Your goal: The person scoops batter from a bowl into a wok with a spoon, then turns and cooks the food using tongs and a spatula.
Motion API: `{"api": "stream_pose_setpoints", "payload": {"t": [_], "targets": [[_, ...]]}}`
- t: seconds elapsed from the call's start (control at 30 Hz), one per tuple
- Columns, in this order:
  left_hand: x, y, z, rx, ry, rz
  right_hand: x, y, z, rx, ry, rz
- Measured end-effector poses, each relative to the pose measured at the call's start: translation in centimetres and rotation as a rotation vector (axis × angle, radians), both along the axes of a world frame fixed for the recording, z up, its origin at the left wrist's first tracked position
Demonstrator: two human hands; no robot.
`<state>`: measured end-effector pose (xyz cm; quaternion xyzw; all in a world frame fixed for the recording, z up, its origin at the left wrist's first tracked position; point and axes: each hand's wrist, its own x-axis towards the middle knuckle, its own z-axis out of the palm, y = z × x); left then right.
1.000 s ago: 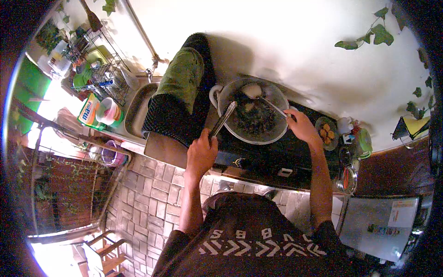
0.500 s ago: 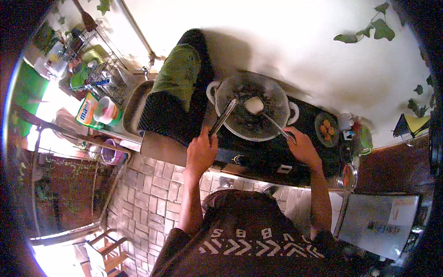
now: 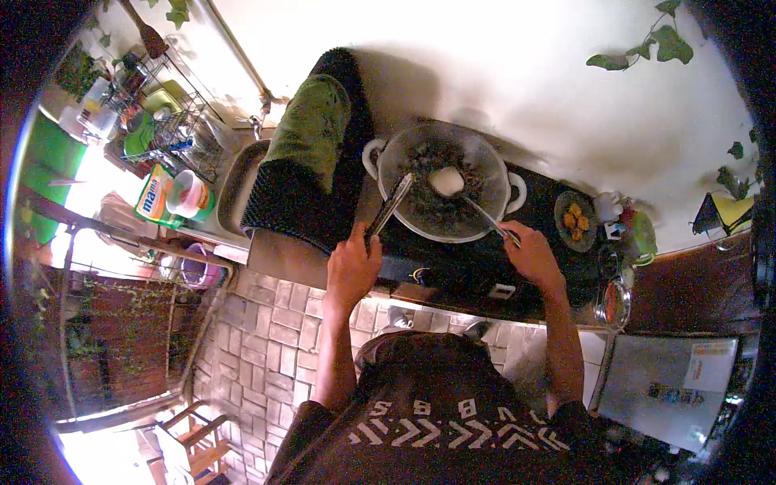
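Observation:
My left hand point(image 3: 354, 265) is closed around the handle of long metal tongs point(image 3: 391, 205), whose tips reach over the left side of a wide wok point(image 3: 462, 236) with two pale handles. In my right hand point(image 3: 533, 257) I grip the thin handle of a ladle point(image 3: 446, 182). Its pale, bright head lies in the middle of the wok, and whether it carries anything I cannot tell. Dark bits and a greyish, bubbly-looking liquid point(image 3: 428, 212) fill the wok, which sits on a black stove point(image 3: 404, 252).
Orange-brown pieces lie on a dark plate point(image 3: 559, 212) right of the wok. A large green and black roll-like object point(image 3: 311, 137) stands left, beside the sink point(image 3: 236, 190). Farther left are a dish rack point(image 3: 182, 121) and a green packet point(image 3: 153, 198). A red-rimmed glass lid point(image 3: 616, 301) sits right.
Both hands and their utensils stay almost in place over the wok. The ladle's head shifts only very slightly, and the view moves a little.

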<state>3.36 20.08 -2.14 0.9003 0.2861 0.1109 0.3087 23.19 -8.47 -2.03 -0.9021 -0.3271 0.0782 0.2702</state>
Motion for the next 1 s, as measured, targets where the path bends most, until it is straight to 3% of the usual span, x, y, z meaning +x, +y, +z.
{"api": "stream_pose_setpoints", "payload": {"t": [0.5, 0.57, 0.67, 0.83, 1.0], "targets": [[0.9, -0.2, 0.1, 0.007, 0.016, -0.052, 0.7, -1.0, -0.5, -0.016, -0.031, 0.043], [1.0, 0.0, -0.4, 0.007, 0.004, -0.064, 0.9, -1.1, 0.0, 0.059, 0.160, 0.010], [0.8, 0.1, -0.7, 0.010, 0.006, -0.065, 1.5, -2.1, -0.9, 0.172, 0.092, 0.022], [0.8, 0.0, -1.0, 0.058, -0.033, -0.061, 1.5, -1.7, 2.3, 0.126, 0.174, -0.010], [0.9, -0.1, -0.6, 0.024, -0.020, -0.061, 1.6, -1.5, 0.4, 0.130, 0.075, 0.014]]}}
